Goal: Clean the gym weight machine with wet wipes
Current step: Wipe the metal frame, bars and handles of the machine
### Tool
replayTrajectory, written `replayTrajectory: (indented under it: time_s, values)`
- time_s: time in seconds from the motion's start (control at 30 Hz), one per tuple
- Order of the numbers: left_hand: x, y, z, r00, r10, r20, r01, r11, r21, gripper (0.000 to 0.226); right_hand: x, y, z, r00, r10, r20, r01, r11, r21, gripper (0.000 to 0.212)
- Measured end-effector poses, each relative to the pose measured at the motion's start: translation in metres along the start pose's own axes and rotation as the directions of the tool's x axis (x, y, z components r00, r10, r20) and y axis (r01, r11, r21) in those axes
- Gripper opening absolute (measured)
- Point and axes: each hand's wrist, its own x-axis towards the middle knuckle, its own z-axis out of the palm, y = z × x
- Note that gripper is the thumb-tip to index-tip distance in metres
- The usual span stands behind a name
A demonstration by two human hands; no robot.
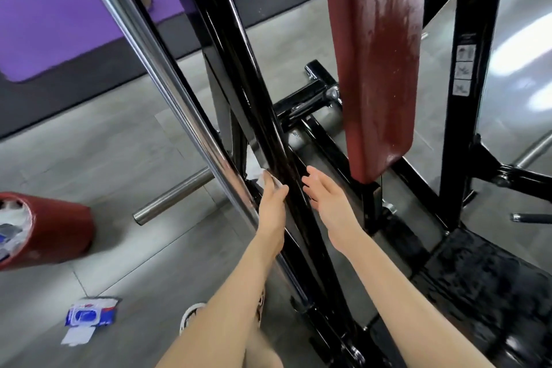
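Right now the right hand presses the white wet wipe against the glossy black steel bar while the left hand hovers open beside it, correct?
Hands are swapped. In the head view, the left hand presses the white wet wipe against the glossy black steel bar, while the right hand hovers open beside it, holding nothing.

The grey tiled floor carries everything here. A purple exercise mat lies on a darker strip of flooring at the far left. Near the bottom left, a blue-and-white wet wipes pack lies flat with its flap open. A red bin, lined with a bag, is at the left edge. The black base frame of the weight machine rests on the tiles.
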Motion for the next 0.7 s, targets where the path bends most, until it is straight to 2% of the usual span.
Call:
replayTrajectory:
  time_s: [0.13,0.2,0.3,0.4,0.5,0.6,0.7]
  values:
    - [-0.001,0.008,-0.013,0.998,-0.059,0.034,0.057,0.997,0.054,0.071,-0.002,0.032,0.009,0.965,0.130,-0.229,-0.118,0.991,0.066,0.028]
    - [-0.002,0.012,-0.015,0.996,-0.075,0.041,0.074,0.997,0.011,0.063,-0.006,0.043,0.016,0.944,0.231,-0.234,-0.174,0.955,0.241,0.021]
    - [0.000,0.008,-0.014,0.995,-0.075,0.060,0.077,0.997,-0.032,0.051,-0.010,0.056,0.026,0.928,0.313,-0.204,-0.204,0.882,0.424,0.023]
    - [0.007,-0.011,-0.019,0.988,-0.100,0.122,0.089,0.992,0.088,0.068,-0.012,0.069,0.033,0.915,0.336,-0.225,-0.183,0.839,0.512,0.028]
    - [0.014,-0.031,-0.017,0.971,-0.224,0.088,0.213,0.969,0.123,0.031,-0.019,0.088,0.034,0.906,0.334,-0.259,-0.147,0.824,0.548,0.030]
    - [0.017,-0.052,-0.007,0.963,-0.267,0.026,0.262,0.957,0.124,0.033,-0.034,0.113,0.033,0.911,0.303,-0.279,-0.101,0.821,0.562,0.030]
    - [0.017,-0.065,0.002,0.954,-0.298,-0.016,0.298,0.954,0.022,0.033,-0.053,0.144,0.027,0.879,0.330,-0.344,-0.055,0.787,0.614,0.028]
